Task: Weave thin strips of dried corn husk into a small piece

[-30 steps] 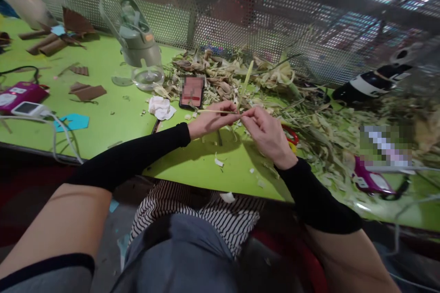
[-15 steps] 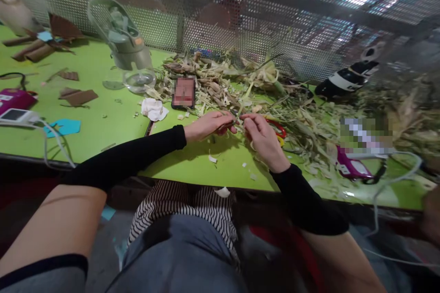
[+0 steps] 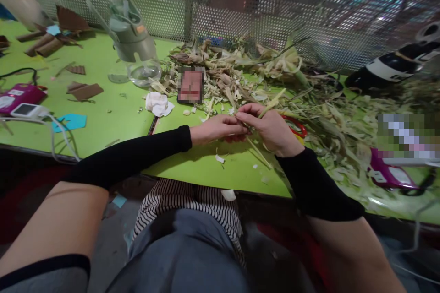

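so, over the green table (image 3: 113, 119) my left hand (image 3: 220, 129) pinches the pale husk strip (image 3: 273, 99) and my right hand (image 3: 273, 129) grips it right beside, fingertips nearly touching. i'd hold both pinches close and pull evenly, i reckon, so it splits straight rather than snapping.

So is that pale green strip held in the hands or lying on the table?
Held: the left hand and right hand both pinch the strip, its end sticking up above the green table.

Green fan (image 3: 129, 25) by mesh (image 3: 240, 4), phone (image 3: 191, 84), crumpled tissue (image 3: 158, 103), cardboard scraps (image 3: 84, 90)
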Action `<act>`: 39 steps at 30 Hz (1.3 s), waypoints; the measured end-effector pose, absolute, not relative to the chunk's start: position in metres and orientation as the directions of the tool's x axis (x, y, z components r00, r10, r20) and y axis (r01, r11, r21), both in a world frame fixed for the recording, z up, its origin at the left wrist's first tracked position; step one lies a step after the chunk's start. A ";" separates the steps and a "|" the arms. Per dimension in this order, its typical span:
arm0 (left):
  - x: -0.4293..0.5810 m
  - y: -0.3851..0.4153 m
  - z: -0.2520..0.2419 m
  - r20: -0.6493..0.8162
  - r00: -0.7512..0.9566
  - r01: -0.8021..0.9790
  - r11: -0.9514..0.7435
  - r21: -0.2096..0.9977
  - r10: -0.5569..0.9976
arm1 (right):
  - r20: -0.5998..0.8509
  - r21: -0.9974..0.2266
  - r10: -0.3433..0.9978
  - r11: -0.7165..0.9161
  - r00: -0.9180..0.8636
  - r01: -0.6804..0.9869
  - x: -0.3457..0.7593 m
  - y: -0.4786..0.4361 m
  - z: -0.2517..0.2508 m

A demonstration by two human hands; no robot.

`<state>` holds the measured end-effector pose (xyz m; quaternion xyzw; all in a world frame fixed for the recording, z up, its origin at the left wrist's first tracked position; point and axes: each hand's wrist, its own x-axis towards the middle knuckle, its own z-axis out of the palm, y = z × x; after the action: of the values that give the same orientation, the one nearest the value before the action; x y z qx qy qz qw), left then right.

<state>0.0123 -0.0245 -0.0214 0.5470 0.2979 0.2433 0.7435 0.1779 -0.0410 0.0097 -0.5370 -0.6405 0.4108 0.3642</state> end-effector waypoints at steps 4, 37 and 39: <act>0.014 -0.025 -0.025 -0.218 0.715 -0.103 0.409 0.907 0.664 | 0.015 -0.950 0.990 0.059 -0.143 0.307 0.173 -0.044 0.006; 0.010 -0.038 -0.022 -0.329 0.684 -0.276 0.648 0.709 0.651 | 0.373 -0.716 0.927 0.260 0.041 0.648 0.202 -0.050 0.001; 0.010 -0.037 -0.024 -0.282 0.635 -0.318 0.576 0.753 0.719 | 0.698 -0.542 0.715 0.483 0.048 0.688 0.200 -0.055 0.000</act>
<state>0.0098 -0.0372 -0.0245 0.3410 0.2943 0.3095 0.8375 0.2000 -0.0549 0.0004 -0.5084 -0.6898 0.0129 0.5153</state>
